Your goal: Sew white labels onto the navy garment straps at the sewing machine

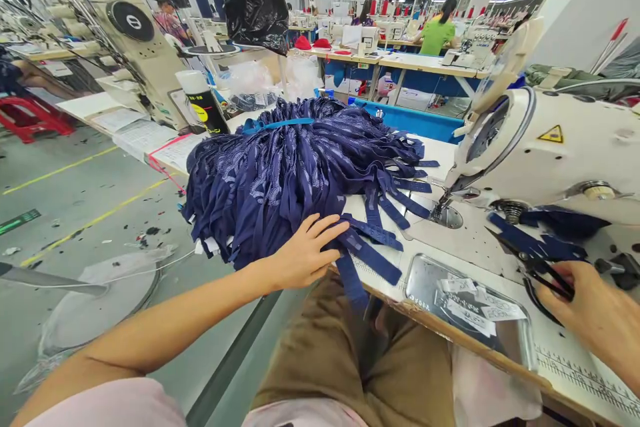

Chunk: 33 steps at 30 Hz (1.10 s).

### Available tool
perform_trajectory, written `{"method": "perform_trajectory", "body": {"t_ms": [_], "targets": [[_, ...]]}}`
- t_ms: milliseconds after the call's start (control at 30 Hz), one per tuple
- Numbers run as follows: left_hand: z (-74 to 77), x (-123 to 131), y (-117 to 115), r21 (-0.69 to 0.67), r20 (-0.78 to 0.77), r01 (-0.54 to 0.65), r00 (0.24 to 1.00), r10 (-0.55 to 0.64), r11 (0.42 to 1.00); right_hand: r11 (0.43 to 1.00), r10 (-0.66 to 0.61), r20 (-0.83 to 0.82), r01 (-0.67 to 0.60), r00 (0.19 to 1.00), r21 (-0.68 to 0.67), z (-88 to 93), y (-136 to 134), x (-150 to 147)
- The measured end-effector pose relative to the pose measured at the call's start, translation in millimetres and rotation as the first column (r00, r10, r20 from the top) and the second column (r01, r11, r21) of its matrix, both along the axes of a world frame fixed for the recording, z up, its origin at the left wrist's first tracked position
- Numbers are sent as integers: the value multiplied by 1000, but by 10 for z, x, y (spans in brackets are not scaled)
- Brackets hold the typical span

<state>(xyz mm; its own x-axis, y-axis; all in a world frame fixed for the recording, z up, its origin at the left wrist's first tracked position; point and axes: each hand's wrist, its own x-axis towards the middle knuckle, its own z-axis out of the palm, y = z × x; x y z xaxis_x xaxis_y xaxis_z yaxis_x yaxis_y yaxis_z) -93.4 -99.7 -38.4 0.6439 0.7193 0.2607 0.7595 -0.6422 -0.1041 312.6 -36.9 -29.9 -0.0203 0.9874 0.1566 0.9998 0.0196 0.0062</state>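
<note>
Rows of workstations filled the factory floor beyond a white industrial sewing machine (575,153). To the machine's left lay a bulky heap of navy-blue fabric straps (260,187), crossed by a bright-blue band (287,123). Several flat ends fanned loose toward the machine, but most straps sat bunched, suggesting much remained; how many were finished could not be told. One worker's left hand (313,253), fingers spread, rested on the heap's near edge, while the right hand (587,303) gripped black-handled scissors (530,265) beside dark-blue fabric pieces (535,237) below the machine's arm. A shiny metal tray (425,280) of white printed labels (473,307) took up space in front of the machine, between the hands.
</note>
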Motion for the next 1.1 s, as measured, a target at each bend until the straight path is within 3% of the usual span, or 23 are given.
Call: {"method": "perform_trajectory", "body": {"t_ms": [100,133,200,267,367,633,767,1000,1100], "targets": [[-41,27,-90,28,-35,39,999,-38,999,965,160,101,-177,982,193,76,-139,-125],[-60,32,-104,34,-38,47,998,-46,998,917,264,153,-297,952,267,111,-191,-192],[-96,40,-113,50,-28,54,998,-53,997,760,474,280,-548,835,350,188,-290,-362],[-121,48,-105,71,-9,56,998,-56,996,625,602,377,-709,704,327,259,-373,-566],[-133,66,-86,77,2,49,999,-49,996,559,688,426,-803,588,206,319,-438,-866],[-153,92,-55,9,10,-8,1000,8,1000,514,767,458,-857,450,-19,393,-364,-1285],[-153,126,-39,-18,10,-31,999,32,999,521,771,481,-848,417,-99,421,-340,-1403],[-127,189,-4,-55,-9,-61,998,60,997,463,807,446,-883,386,-73,373,-303,-1387],[-136,188,2,-51,-2,-50,999,50,997,474,799,431,-880,419,-22,366,-260,-1287]]}}
